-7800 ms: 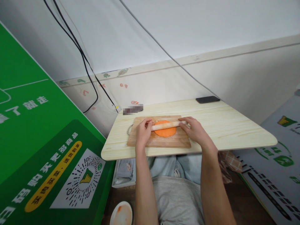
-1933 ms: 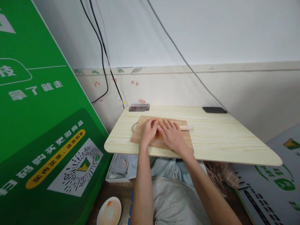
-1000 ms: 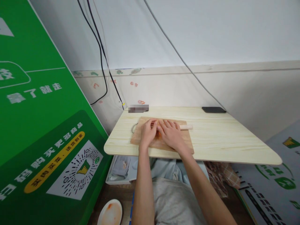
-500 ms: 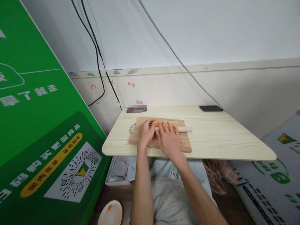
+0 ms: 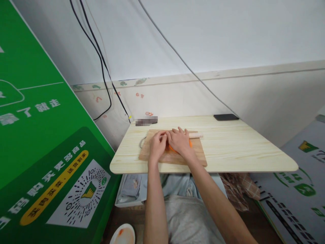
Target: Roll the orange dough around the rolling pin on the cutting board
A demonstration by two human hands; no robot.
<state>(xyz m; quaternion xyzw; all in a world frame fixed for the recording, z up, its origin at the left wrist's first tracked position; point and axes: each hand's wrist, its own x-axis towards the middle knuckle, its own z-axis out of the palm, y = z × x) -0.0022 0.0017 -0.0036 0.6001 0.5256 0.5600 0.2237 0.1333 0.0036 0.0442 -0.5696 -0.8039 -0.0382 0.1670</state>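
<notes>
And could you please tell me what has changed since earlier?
The right hand has moved left from the right end of the rolling pin to beside the left hand. The rolling pin just moved farther away; orange dough shows on its near side. The wooden board and phone stayed put.

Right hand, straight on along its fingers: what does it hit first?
Past the rolling pin it partly covers, the right hand would probably meet the wall behind the table; depth is hard to judge.

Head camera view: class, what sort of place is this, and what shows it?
Perhaps a corner of a small shop: a big green panel with Chinese lettering and a scan code stands beside a pale table against the wall.
</notes>
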